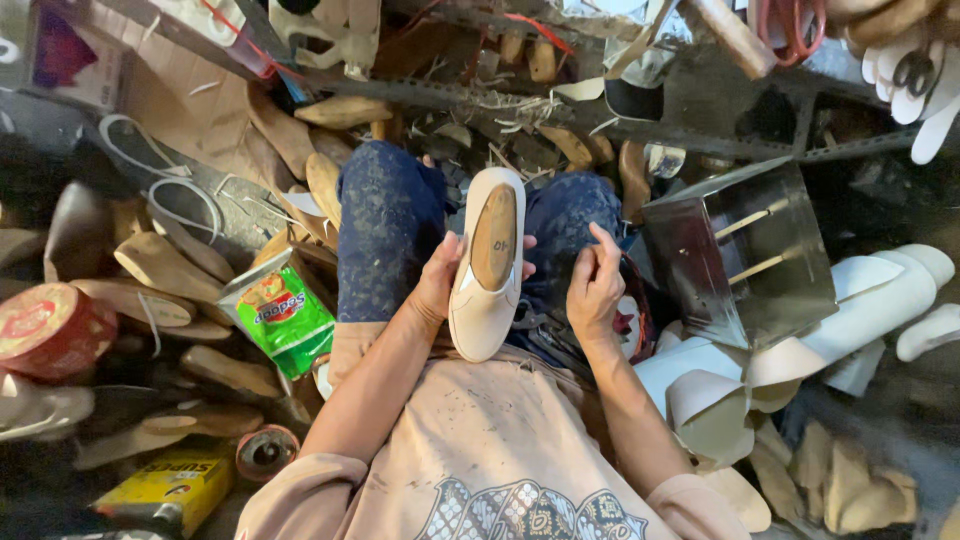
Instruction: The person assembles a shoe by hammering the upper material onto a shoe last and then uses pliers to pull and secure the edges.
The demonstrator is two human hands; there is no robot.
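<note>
My left hand (443, 283) grips a cream-coloured shoe (483, 320) from its left side, holding it over my lap between my knees. A wooden last (494, 237) fills the shoe and shows through its opening. My right hand (594, 285) hovers just right of the shoe with the thumb and fingers pinched together; whether something small is between them I cannot tell. Both forearms reach out from rolled-up beige sleeves.
A green snack bag (283, 312) lies by my left knee. A shiny metal tin (741, 257) stands on the right, with white shoe uppers (860, 300) beside it. Wooden lasts (160, 268) lie scattered left; a red round tin (45, 330) and a yellow box (170, 488) sit lower left.
</note>
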